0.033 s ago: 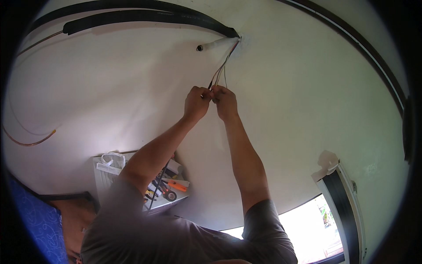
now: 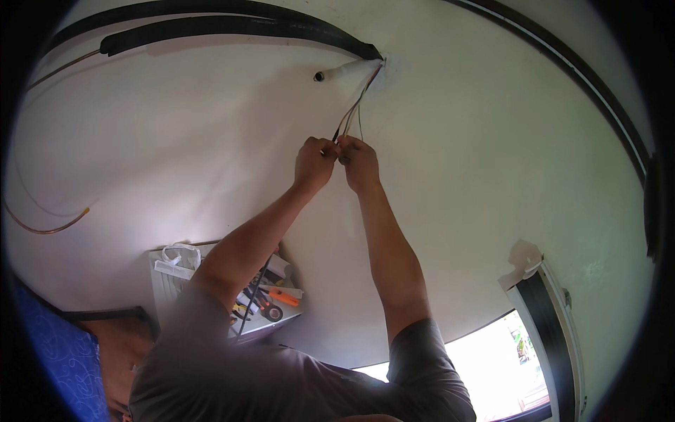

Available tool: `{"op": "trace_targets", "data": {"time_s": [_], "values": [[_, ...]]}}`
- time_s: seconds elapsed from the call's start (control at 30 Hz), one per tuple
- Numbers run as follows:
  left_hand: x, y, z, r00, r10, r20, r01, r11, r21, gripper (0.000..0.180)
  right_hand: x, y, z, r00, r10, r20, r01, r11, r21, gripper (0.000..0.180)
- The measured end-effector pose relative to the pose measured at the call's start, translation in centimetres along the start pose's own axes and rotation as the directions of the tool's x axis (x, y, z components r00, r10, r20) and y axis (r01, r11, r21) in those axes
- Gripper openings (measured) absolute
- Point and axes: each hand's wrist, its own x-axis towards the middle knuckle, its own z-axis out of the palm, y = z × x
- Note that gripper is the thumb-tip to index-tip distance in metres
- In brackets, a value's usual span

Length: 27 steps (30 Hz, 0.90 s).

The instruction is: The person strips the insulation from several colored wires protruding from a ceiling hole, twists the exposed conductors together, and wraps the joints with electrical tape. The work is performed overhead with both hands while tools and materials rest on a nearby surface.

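Observation:
Both my arms reach up to a bundle of thin electrical wires (image 2: pixel 364 93) that hangs from a hole in the pale wall. My left hand (image 2: pixel 316 163) is closed, its fingertips pinching the wires' lower ends. Right beside it, my right hand (image 2: pixel 359 163) pinches the wires too, and the fingertips of both hands meet. One thin wire strays a little to the right, behind my right hand. The wire tips are hidden by my fingers.
Black foam-insulated pipes (image 2: pixel 225 27) run left from the hole, above a pale tube stub (image 2: pixel 330 74). Bare copper pipe (image 2: pixel 53 230) curls at the left. Below, a cabinet top (image 2: pixel 267 325) bears tools and an orange-handled tool (image 2: pixel 283 297). A bright window (image 2: pixel 496 362) is at lower right.

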Motion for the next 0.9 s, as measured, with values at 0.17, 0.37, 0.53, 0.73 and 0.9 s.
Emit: {"op": "trace_targets", "data": {"time_s": [0.17,0.37,0.53,0.73,0.9], "values": [[0.4,-0.4,-0.1,1.000,0.002,-0.013,-0.002,0.999,-0.033,0.015,0.0,0.2,0.5,0.999,0.035,0.025,-0.036,0.996,0.083,0.017],[0.4,-0.3,-0.4,0.994,-0.104,0.030,0.107,0.981,-0.163,0.014,-0.1,-2.5,0.3,0.993,0.089,0.083,-0.078,0.989,-0.123,0.019],[0.0,0.8,-0.3,0.998,-0.002,-0.059,0.000,0.999,-0.033,0.008,0.8,-3.3,-0.2,0.986,0.140,0.092,-0.114,0.963,-0.245,0.018],[-0.9,2.2,-0.6,0.994,-0.002,-0.106,0.002,1.000,-0.004,0.006,1.0,-4.2,-0.7,0.952,0.272,0.142,-0.234,0.943,-0.236,0.014],[-0.6,2.0,-0.4,0.997,-0.002,-0.080,0.007,0.998,0.060,0.009,0.9,-3.8,-0.3,0.974,0.184,0.128,-0.142,0.948,-0.284,0.014]]}}
